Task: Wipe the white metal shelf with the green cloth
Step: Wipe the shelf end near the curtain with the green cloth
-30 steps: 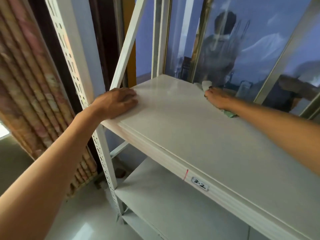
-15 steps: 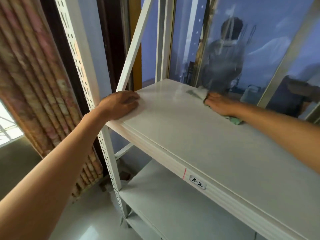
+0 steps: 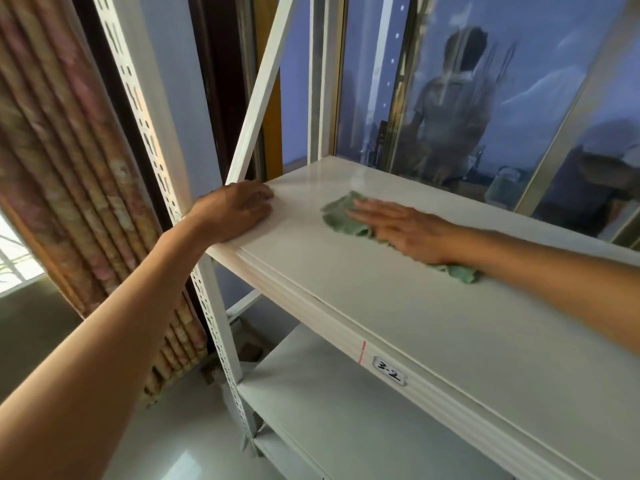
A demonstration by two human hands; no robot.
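Green cloth (image 3: 341, 213) flat under right hand (image 3: 403, 227), fingers straight, pressing it onto white metal shelf (image 3: 398, 306). Left hand (image 3: 235, 211) rests on shelf corner, bracing. Advice: keep palm pressure even, overlap strokes toward near edge.

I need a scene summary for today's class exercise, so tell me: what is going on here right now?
A person is wiping the top board of a white metal shelf. The right hand lies flat, fingers straight, pressing a crumpled green cloth onto the shelf surface towards its back. The left hand rests on the shelf's left front corner, beside a perforated white upright post. A small handwritten label is stuck on the shelf's front edge. A lower white shelf board sits beneath.
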